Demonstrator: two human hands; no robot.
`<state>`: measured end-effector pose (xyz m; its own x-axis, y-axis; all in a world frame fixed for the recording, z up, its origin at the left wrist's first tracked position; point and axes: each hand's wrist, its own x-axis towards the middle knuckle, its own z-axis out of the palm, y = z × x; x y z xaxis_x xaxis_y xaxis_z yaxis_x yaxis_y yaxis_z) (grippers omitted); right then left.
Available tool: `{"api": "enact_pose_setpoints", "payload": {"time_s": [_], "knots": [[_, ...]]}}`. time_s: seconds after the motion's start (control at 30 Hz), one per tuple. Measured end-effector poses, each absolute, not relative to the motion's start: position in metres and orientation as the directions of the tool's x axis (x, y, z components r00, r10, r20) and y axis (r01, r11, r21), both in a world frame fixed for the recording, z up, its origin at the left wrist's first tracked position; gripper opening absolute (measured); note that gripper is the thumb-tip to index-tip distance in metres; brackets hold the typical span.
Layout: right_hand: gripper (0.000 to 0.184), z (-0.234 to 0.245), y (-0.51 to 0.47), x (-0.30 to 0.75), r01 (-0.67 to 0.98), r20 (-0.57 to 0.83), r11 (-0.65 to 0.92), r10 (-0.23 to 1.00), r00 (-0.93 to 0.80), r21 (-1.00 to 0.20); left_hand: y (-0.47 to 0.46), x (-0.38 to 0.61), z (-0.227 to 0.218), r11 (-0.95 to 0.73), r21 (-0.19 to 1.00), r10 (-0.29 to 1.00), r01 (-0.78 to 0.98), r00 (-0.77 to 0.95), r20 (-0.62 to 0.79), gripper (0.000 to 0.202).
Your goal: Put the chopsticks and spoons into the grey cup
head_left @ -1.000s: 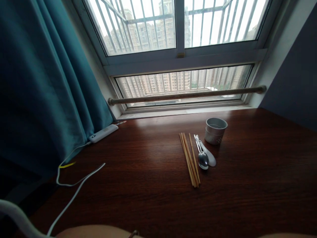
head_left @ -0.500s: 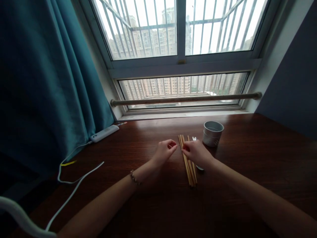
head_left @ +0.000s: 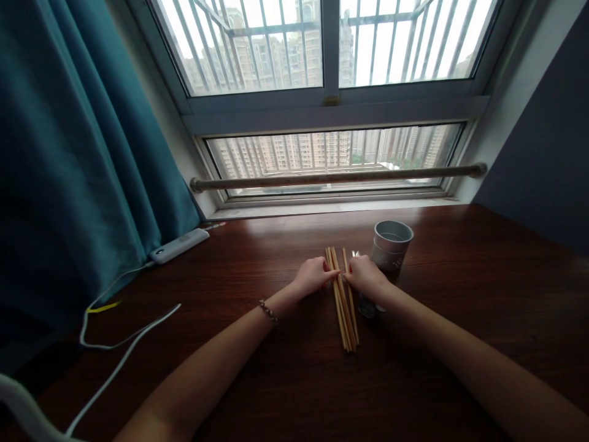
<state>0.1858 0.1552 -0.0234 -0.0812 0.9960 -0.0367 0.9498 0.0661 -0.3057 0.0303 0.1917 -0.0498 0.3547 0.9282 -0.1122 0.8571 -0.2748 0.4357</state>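
A bundle of wooden chopsticks (head_left: 342, 313) lies lengthwise on the dark wooden table, slightly tilted. My left hand (head_left: 315, 275) is closed at their upper part from the left, its thumb reaching across them. From the other side, my right hand (head_left: 367, 276) is closed with its fingertips at a chopstick (head_left: 352, 310) that lies a little apart from the bundle. Metal spoons (head_left: 367, 307) lie beneath my right hand, their handle ends showing above it and their bowls below. Just beyond that hand stands an open grey metal cup (head_left: 392, 245), upright.
On the left, a white power strip (head_left: 179, 245) lies by the teal curtain (head_left: 124, 123). A white cable (head_left: 124, 362) and a yellow strip (head_left: 103, 307) are nearer me. A rail (head_left: 340, 178) crosses the window behind the table (head_left: 276, 368).
My left hand has moved right onto the chopsticks, its thumb now over them. My right hand has shifted to their right side, and a gap shows between one chopstick and the rest. The view has tilted slightly.
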Motion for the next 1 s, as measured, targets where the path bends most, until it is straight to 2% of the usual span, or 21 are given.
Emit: {"api": "enact_pose_setpoints", "payload": {"time_s": [0.13,0.37,0.5,0.73,0.87,1.0], "knots": [[0.021,-0.027,0.154,0.180,0.955,-0.031,0.096,0.994,-0.109,-0.280,0.186,0.030,-0.050,-0.274,0.410,0.940,0.870,0.332,-0.077,0.036],[0.019,-0.026,0.148,0.176,0.962,-0.022,0.096,0.994,-0.105,-0.257,0.184,0.030,-0.050,-0.244,0.394,0.948,0.886,0.303,-0.095,0.028],[0.018,-0.022,0.147,0.171,0.967,-0.061,0.066,0.995,-0.083,-0.244,0.186,0.030,-0.051,-0.213,0.396,0.955,0.893,0.277,-0.111,0.026],[0.029,-0.021,0.165,0.158,0.970,-0.137,0.001,0.990,-0.035,-0.242,0.190,0.027,-0.051,-0.200,0.432,0.936,0.879,0.301,-0.180,0.032],[0.033,-0.016,0.178,0.160,0.954,-0.170,-0.042,0.985,-0.010,-0.298,0.194,0.022,-0.053,-0.202,0.454,0.917,0.868,0.330,-0.223,0.034],[0.023,0.016,0.179,0.179,0.899,-0.139,-0.076,0.990,0.017,-0.432,0.195,0.019,-0.053,-0.200,0.459,0.912,0.866,0.335,-0.236,0.034]]}}
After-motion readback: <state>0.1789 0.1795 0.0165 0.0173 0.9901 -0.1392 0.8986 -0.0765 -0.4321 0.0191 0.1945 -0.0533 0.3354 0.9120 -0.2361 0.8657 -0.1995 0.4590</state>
